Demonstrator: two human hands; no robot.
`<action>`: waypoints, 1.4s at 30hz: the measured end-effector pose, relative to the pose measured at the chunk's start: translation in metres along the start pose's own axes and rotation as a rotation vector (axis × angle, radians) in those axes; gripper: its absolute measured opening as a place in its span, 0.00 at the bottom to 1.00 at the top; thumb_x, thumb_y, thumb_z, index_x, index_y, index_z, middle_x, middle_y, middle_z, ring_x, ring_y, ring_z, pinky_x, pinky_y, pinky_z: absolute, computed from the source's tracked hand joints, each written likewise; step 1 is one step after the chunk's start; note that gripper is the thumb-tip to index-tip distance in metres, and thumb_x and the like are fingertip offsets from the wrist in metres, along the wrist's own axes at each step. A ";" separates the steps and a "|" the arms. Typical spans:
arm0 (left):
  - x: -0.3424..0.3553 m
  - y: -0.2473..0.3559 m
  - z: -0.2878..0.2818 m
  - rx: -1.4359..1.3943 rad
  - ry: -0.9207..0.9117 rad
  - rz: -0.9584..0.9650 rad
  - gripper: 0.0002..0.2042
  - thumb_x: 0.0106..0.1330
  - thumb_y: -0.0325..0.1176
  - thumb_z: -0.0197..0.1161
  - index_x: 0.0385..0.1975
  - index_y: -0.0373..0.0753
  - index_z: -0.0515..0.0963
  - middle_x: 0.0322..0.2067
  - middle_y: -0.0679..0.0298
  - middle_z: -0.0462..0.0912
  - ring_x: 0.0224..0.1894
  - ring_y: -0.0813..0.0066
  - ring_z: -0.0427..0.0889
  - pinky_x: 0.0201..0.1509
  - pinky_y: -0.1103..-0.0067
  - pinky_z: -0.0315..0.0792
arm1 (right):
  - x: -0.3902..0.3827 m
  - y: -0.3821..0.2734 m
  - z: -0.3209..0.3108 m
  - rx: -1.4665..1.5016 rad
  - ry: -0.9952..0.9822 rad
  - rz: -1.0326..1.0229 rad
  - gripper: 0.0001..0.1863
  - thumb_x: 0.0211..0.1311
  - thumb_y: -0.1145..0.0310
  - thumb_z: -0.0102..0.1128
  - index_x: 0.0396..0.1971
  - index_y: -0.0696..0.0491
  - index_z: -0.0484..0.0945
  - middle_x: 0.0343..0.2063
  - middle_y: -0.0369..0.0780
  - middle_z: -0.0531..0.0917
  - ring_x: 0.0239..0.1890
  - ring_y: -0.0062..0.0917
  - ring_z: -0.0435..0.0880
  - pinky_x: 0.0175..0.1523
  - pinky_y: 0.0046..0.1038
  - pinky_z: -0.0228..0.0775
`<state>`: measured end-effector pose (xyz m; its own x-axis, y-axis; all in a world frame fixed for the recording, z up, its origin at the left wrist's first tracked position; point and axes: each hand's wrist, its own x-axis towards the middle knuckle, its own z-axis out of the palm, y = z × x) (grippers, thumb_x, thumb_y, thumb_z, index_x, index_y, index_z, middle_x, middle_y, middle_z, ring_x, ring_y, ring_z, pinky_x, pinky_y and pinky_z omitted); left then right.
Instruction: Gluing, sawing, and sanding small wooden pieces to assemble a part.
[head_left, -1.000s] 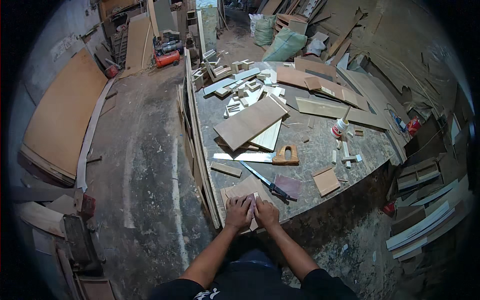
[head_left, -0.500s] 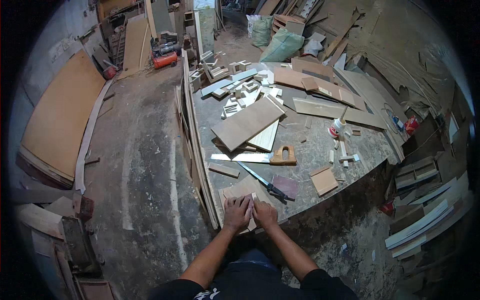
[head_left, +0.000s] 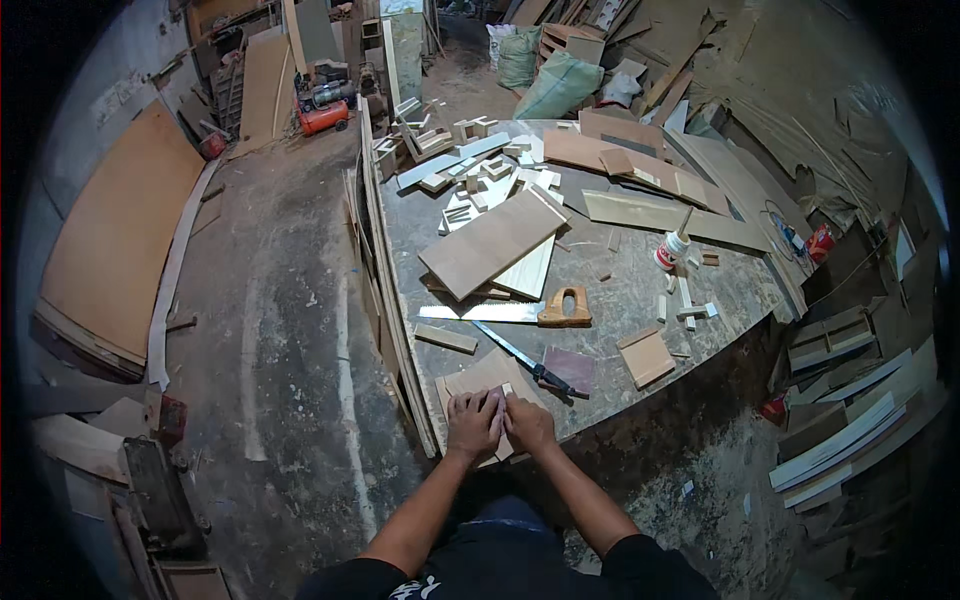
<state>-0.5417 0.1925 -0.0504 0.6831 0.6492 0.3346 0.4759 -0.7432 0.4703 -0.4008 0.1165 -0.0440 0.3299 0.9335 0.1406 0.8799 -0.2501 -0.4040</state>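
At the near edge of the workbench, my left hand point(head_left: 474, 424) is closed on a folded piece of maroon sandpaper point(head_left: 497, 402), pressed against a small wooden strip. My right hand point(head_left: 528, 424) grips that wooden strip point(head_left: 507, 389), whose pale end shows between the hands; most of it is hidden by fingers. Both hands rest over a flat light-brown board point(head_left: 468, 379). Just beyond lie a try square point(head_left: 521, 357) with a dark handle and a maroon sandpaper sheet point(head_left: 569, 369). A handsaw point(head_left: 565, 308) with a wooden handle lies farther off.
The workbench point(head_left: 625, 290) bears a wide brown board point(head_left: 495, 243), a pile of small wooden pieces point(head_left: 485, 190), a white-and-red glue bottle point(head_left: 671, 251) with a brush in it, and a small wooden panel point(head_left: 646, 358). A red compressor point(head_left: 323, 117) stands on the floor, far left.
Both hands keep their hold on the sandpaper and wooden strip, with only a very slight shift. The whole view has moved a little.
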 end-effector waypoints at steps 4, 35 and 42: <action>0.000 -0.004 0.003 -0.010 -0.009 0.009 0.24 0.62 0.41 0.62 0.58 0.42 0.75 0.56 0.56 0.74 0.56 0.53 0.69 0.67 0.54 0.56 | 0.000 0.002 0.004 -0.041 -0.003 0.009 0.13 0.66 0.59 0.57 0.43 0.52 0.74 0.28 0.46 0.83 0.31 0.46 0.84 0.34 0.47 0.76; 0.000 -0.003 0.005 -0.046 0.020 0.005 0.24 0.57 0.37 0.65 0.56 0.44 0.76 0.56 0.55 0.74 0.58 0.51 0.68 0.66 0.54 0.58 | -0.037 0.003 0.009 -0.068 0.036 0.013 0.07 0.64 0.66 0.55 0.38 0.51 0.73 0.28 0.46 0.82 0.29 0.48 0.83 0.33 0.48 0.75; 0.002 0.001 -0.002 -0.002 -0.004 -0.005 0.21 0.62 0.39 0.61 0.55 0.44 0.76 0.55 0.57 0.75 0.57 0.56 0.69 0.68 0.55 0.56 | -0.011 0.011 0.019 -0.149 -0.013 -0.062 0.14 0.65 0.64 0.56 0.48 0.53 0.76 0.26 0.45 0.82 0.26 0.42 0.84 0.28 0.43 0.77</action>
<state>-0.5410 0.1931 -0.0482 0.6827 0.6524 0.3292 0.4783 -0.7395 0.4736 -0.4013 0.1081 -0.0676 0.2702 0.9512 0.1494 0.9397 -0.2267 -0.2560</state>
